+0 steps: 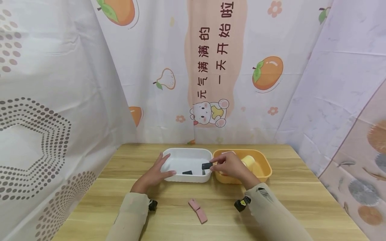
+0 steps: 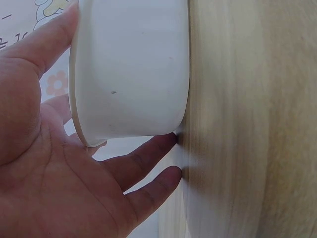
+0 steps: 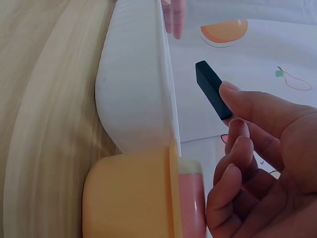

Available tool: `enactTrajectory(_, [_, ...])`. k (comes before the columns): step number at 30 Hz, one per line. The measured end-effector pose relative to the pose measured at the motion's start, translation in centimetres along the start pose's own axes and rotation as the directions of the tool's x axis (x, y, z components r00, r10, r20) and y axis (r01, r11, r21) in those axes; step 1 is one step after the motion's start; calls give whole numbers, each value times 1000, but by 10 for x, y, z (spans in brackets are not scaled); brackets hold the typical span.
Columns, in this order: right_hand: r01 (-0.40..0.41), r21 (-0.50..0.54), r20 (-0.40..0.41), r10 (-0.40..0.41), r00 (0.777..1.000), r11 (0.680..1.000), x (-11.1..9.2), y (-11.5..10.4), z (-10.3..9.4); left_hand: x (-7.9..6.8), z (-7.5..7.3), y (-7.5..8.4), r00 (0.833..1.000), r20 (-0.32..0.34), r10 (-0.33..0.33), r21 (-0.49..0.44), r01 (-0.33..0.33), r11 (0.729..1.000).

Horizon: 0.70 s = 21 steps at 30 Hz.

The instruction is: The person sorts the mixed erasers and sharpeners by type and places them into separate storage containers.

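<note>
My right hand [image 1: 227, 164] pinches a small black rectangular block [image 1: 206, 165] between thumb and fingers, over the right end of a white basin [image 1: 187, 178]. In the right wrist view the block [image 3: 213, 89] is tilted, its far end sticking out past the thumb, with the other fingers curled below. Another dark flat piece [image 1: 187, 172] lies inside the white basin near its front wall. My left hand [image 1: 153, 172] spreads round the basin's left end, thumb at the front rim. Its lower fingertips [image 2: 173, 173] reach down to the table in the left wrist view.
Right beside the white basin stands a yellow basin [image 1: 265, 174] holding a pale yellow cylinder [image 1: 248, 161] and a pink cylinder with a cream top [image 3: 192, 198]. A pink two-part strip [image 1: 198, 211] lies on the wooden table [image 1: 169, 221] in front. Printed curtains [image 1: 159, 117] hang behind.
</note>
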State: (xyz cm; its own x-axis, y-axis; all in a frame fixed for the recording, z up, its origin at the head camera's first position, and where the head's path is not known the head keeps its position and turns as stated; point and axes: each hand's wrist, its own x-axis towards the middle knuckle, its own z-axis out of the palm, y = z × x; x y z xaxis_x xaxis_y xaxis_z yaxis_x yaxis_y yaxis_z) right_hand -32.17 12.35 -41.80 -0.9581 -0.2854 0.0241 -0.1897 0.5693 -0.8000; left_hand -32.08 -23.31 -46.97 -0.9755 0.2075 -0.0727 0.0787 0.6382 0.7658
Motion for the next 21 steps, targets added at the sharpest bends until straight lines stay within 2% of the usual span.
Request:
enactTrajectory(14, [-21,-19,-29,21,999,1000,7,-6,7,2,2,1,1000,-7,13,10,-13,1000])
enactTrajectory(21, [2,-24,-23,-3,1000,1000,10,-7,9,1,1,2,1000,-8,4,16,-4,1000])
